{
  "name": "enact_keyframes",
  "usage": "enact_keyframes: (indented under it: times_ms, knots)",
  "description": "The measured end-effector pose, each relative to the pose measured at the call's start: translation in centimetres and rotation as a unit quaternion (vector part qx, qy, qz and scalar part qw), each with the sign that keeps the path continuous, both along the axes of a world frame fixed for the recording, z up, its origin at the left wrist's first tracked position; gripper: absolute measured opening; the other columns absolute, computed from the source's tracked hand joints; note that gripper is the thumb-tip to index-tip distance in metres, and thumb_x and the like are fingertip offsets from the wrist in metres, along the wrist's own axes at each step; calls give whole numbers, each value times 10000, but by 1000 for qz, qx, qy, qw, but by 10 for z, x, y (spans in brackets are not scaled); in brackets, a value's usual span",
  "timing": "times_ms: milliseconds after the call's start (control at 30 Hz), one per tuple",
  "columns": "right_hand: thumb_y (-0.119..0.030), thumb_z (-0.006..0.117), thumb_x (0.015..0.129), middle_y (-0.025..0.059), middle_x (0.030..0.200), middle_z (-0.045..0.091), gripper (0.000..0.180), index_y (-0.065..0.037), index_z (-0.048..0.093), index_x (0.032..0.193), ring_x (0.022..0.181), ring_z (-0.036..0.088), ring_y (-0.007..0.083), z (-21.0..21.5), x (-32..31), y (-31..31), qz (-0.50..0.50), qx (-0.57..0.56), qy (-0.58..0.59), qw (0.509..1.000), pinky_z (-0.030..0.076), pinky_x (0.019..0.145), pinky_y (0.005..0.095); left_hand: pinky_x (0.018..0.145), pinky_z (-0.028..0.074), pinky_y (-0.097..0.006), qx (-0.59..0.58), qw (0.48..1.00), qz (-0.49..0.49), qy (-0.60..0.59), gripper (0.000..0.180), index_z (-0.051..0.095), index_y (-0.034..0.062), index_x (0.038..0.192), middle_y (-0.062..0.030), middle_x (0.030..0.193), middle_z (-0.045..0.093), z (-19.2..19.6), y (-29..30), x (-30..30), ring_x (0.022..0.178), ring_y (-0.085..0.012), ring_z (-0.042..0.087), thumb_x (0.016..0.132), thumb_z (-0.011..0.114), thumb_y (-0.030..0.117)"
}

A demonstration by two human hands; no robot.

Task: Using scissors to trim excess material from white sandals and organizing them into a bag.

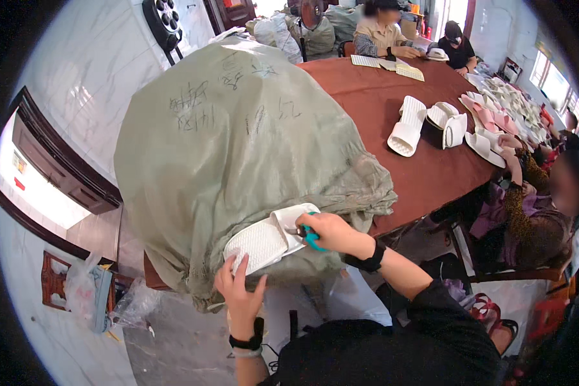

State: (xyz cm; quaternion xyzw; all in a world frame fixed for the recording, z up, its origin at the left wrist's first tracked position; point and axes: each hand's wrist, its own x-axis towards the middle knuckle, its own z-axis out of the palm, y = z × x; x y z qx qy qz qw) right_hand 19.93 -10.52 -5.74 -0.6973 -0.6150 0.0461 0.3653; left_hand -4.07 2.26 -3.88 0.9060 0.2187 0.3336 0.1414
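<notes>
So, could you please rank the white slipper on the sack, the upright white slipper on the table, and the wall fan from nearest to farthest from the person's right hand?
1. White slipper on the sack, under the right hand.
2. Upright white slipper, mid-table, to the right.
3. Wall fan, upper left on the wall.

Daylight scene, reasonably bright overall. Main light comes from the windows (550,80) at the far right and a doorway at the far end; both are blown out to white. Pale glare patch on the glossy floor (32,186) at the left, also clipped. The brown table (392,109) is evenly lit with soft, weak shadows. Darkest zone is near right, under the table edge, where detail is lost. Strong fisheye: straight edges bow toward the rim, black vignette fills all corners. Centre is fairly sharp; the rim is soft and smeared. Faces at the far side and right are blurred.
</notes>
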Motion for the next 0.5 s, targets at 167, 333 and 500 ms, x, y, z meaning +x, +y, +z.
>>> enact_keyframes:
  times_ms: [167,333,500]
  knots:
    - [-104,675,626,105,760,564,433,-118,492,1018,743,572,332,-18,-6,-7,-17,33,-123,992,449,615,438,940,314,-446,78,994,-9,73,638,576,101,1166,-171,1254,490,-23,27,18,1062,-361,438,593,760,313]
    - [-102,699,578,64,816,544,530,-114,501,1069,797,556,283,-14,-9,-1,9,153,-153,976,450,678,374,923,341,-473,72,995,-20,61,626,606,68,1117,-189,1237,491,-44,38,9,1042,-370,443,600,745,391]
    - [-125,650,647,69,733,532,407,-114,494,1023,742,563,286,-10,2,4,26,96,-198,975,450,641,382,961,327,-500,43,997,-33,60,632,591,62,1095,-211,1253,459,-45,34,16,1117,-409,427,566,788,346]
